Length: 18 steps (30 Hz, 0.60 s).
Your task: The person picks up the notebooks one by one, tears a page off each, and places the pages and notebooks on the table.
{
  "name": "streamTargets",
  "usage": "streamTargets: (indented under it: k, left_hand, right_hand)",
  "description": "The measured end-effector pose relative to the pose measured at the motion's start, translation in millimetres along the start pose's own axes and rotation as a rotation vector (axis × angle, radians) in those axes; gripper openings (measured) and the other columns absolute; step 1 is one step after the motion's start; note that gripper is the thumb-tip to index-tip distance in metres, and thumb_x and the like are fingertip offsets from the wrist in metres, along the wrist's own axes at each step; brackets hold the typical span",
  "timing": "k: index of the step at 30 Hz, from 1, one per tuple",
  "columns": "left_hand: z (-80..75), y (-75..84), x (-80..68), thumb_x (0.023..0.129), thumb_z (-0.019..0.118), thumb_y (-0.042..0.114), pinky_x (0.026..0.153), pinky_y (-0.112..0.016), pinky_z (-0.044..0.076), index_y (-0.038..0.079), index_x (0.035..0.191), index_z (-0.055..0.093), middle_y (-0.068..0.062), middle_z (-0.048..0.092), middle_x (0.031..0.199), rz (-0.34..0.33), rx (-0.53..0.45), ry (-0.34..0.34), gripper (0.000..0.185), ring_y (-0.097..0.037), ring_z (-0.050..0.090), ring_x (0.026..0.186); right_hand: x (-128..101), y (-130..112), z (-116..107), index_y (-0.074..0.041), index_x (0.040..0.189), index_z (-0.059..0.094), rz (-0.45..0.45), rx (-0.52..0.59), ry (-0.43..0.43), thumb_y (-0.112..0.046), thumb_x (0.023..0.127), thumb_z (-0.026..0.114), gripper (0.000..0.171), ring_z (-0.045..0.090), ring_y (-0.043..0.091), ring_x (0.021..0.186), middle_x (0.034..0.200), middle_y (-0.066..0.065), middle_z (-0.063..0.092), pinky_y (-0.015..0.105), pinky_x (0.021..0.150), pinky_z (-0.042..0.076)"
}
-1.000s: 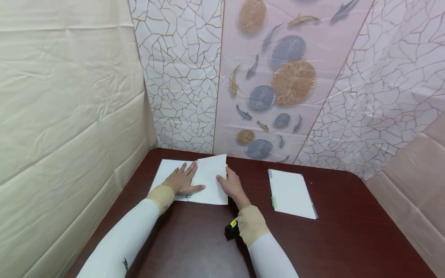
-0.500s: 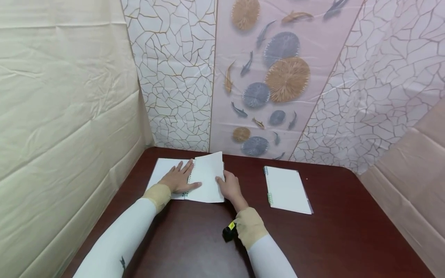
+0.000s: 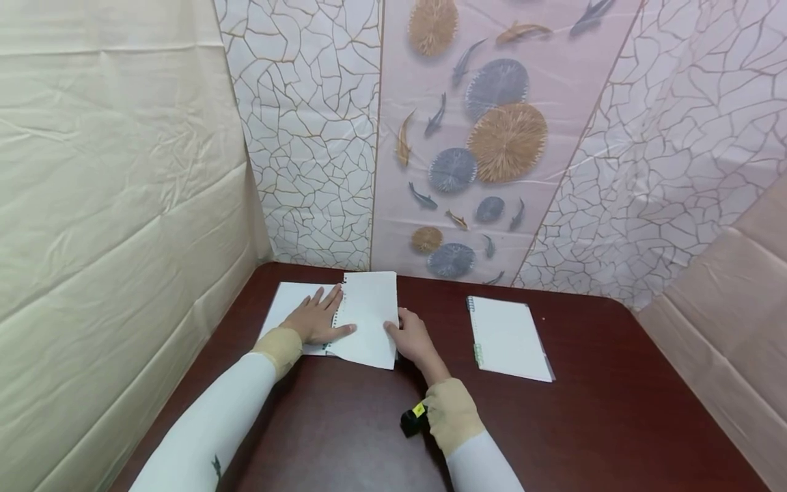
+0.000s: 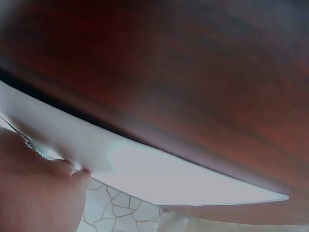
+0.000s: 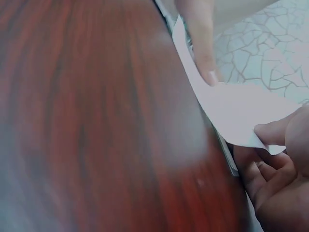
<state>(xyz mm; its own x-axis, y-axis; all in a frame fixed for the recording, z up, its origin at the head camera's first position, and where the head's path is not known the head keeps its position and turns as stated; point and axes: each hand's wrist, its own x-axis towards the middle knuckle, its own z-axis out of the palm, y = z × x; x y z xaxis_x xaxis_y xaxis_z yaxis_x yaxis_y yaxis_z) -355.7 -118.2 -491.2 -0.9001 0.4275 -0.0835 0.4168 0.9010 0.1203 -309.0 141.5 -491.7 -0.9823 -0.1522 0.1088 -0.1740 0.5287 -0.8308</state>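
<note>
Far left: cream cloth wall (image 3: 111,205), creased, running down to the dark red-brown table (image 3: 344,424).

Your left hand (image 3: 316,320) lies flat on the open spiral notebook (image 3: 289,304) — fingers straight and spread, thumb out toward the spine, palm pressing the left page. Nothing is gripped. In the left wrist view only the heel of the hand and the paper's edge over the table show.

Next right: the loose page (image 3: 369,318), white, with punch holes along its left edge. It is lifted and tilted off the notebook, its lower corner hanging over the table near the front edge of the book.

Your right hand (image 3: 413,338) pinches that page at its right edge, low down. The right wrist view shows your thumb on top of the paper corner and your fingers curled under it — a firm pinch. In the same view, your left thumb (image 5: 203,43) presses the sheet near the spine.

At your right wrist: a small black device with a yellow tag (image 3: 413,418).

Further right, well apart: a second spiral notebook (image 3: 507,338), flat on the table, untouched.

Behind: crackle-pattern panels and a pink panel with fish and round leaves (image 3: 479,137).
</note>
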Motion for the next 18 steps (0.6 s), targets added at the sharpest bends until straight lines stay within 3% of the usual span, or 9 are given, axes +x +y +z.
streamTargets:
  k: [6,18]
  left_hand:
    - [6.9,-7.6,3.7,0.096,0.029,0.086,0.125,-0.067,0.015,0.003,0.170,0.011,-0.012,0.000,0.178,0.015,-0.022,0.020,0.113,-0.051,0.009,0.159]
    - [-1.3,0.9,2.0,0.100,0.032,0.080,0.127,-0.063,0.017,0.004,0.170,0.009,-0.011,0.000,0.178,-0.012,0.012,0.004,0.106,-0.047,0.009,0.160]
  right_hand:
    - [-0.7,1.0,0.0,0.003,0.134,0.067,-0.017,0.029,0.014,-0.017,0.107,0.065,0.033,0.072,0.017,0.075,0.100,0.014,0.078,0.034,0.069,0.059]
    - [-0.4,4.7,-7.2,0.001,0.129,0.070,-0.021,-0.014,-0.005,-0.018,0.106,0.065,0.030,0.070,0.015,0.072,0.096,0.010,0.078,0.032,0.068,0.057]
